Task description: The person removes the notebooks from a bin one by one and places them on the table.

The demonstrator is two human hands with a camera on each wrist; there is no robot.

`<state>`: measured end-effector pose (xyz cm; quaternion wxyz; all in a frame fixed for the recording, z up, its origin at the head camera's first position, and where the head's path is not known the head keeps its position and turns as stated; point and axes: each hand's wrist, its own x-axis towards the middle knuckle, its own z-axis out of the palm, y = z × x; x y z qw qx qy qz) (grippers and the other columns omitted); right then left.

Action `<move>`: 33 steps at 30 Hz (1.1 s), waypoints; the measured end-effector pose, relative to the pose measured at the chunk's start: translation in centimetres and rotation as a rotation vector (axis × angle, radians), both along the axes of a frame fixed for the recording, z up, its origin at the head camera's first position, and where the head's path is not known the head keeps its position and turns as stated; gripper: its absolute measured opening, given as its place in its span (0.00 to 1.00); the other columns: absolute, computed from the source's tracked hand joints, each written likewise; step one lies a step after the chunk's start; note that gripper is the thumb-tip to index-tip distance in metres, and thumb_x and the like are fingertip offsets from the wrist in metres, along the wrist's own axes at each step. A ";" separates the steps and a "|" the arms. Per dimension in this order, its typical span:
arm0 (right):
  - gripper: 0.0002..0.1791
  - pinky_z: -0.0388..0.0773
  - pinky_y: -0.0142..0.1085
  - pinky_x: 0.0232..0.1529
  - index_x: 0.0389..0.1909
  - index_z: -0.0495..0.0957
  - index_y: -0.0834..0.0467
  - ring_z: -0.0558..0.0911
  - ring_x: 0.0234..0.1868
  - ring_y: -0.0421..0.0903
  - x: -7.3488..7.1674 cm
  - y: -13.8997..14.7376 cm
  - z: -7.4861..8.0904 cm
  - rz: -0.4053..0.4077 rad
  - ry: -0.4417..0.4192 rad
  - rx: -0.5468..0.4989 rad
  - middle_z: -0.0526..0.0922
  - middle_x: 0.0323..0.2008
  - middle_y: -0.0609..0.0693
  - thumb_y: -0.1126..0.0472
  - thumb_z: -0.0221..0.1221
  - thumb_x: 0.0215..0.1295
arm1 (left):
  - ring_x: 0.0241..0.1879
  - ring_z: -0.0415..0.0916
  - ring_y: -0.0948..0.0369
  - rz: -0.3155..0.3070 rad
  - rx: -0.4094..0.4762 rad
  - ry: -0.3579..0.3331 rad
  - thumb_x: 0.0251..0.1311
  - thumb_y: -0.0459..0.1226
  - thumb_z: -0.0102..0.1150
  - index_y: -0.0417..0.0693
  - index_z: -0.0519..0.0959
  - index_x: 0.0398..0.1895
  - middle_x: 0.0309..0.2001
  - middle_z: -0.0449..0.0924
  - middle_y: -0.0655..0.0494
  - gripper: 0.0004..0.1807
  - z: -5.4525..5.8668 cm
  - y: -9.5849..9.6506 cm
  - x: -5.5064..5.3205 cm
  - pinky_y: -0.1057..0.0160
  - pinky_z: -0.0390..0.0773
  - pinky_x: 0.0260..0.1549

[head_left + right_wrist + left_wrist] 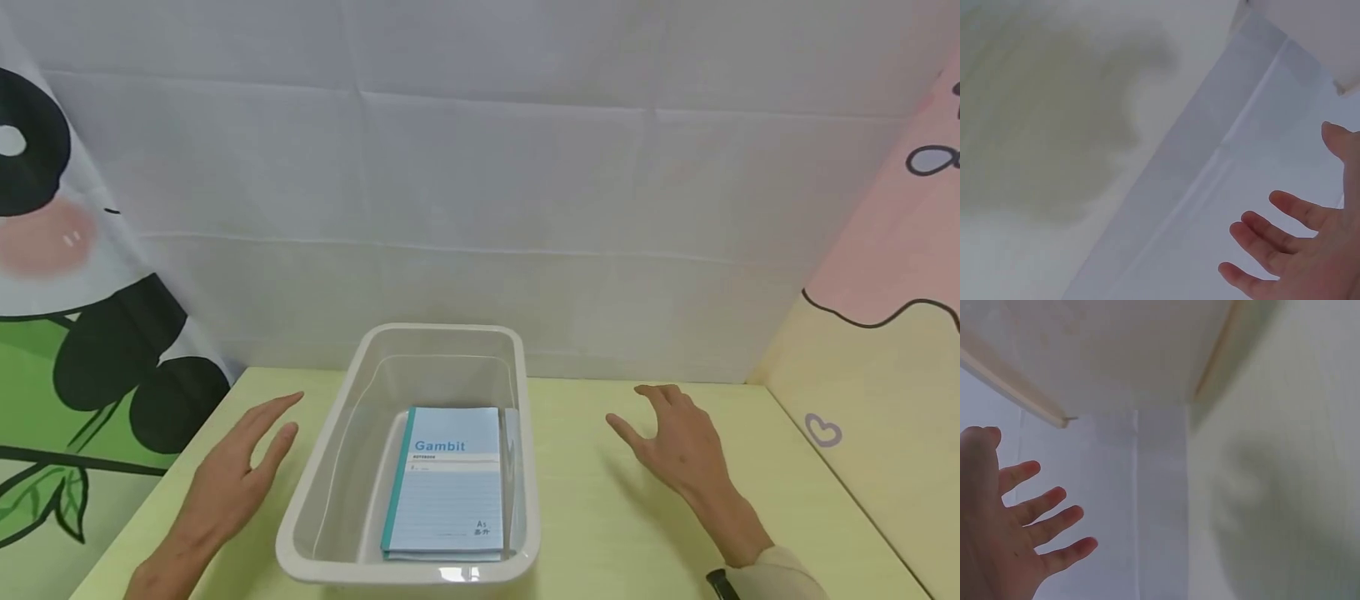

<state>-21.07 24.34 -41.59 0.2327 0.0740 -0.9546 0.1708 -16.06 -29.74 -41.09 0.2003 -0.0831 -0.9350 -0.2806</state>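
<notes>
A whitish plastic bin stands on the pale yellow table. Inside it, toward the right, lies a light blue notebook with a teal spine and "Gambit" on its cover. A narrow pale item sits between the notebook and the bin's right wall; its kind is unclear. My left hand hovers left of the bin, fingers spread and holding nothing. Well to the right of the bin is my right hand, also apart from it, with relaxed fingers. Both wrist views show the left fingers and right fingers loosely extended.
The table meets a white cloth backdrop behind the bin. Printed panels border both sides: a cartoon figure at left, and a pink and cream panel at right. A dark band circles the right wrist near the sleeve.
</notes>
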 end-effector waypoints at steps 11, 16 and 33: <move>0.38 0.77 0.63 0.56 0.64 0.78 0.59 0.82 0.58 0.67 -0.7 -2.2 2.2 0.026 -0.106 -0.056 0.79 0.63 0.62 0.31 0.60 0.68 | 0.62 0.70 0.85 -0.146 0.164 -0.090 0.81 0.42 0.46 0.76 0.62 0.79 0.74 0.71 0.64 0.28 1.9 2.5 2.0 0.72 0.77 0.51; 0.38 0.76 0.62 0.59 0.64 0.78 0.58 0.80 0.61 0.65 -0.8 -3.2 2.9 0.036 -0.129 -0.078 0.78 0.64 0.60 0.31 0.59 0.69 | 0.62 0.72 0.82 -0.223 0.220 -0.153 0.81 0.39 0.45 0.73 0.59 0.81 0.75 0.66 0.69 0.30 2.2 3.3 3.1 0.69 0.81 0.50; 0.35 0.75 0.61 0.62 0.63 0.78 0.56 0.81 0.61 0.64 -1.7 -7.4 6.6 0.112 -0.126 -0.097 0.79 0.63 0.58 0.35 0.63 0.68 | 0.63 0.76 0.58 -0.264 0.254 -0.339 0.73 0.49 0.55 0.81 0.47 0.82 0.79 0.59 0.55 0.41 1.6 3.9 5.1 0.64 0.83 0.38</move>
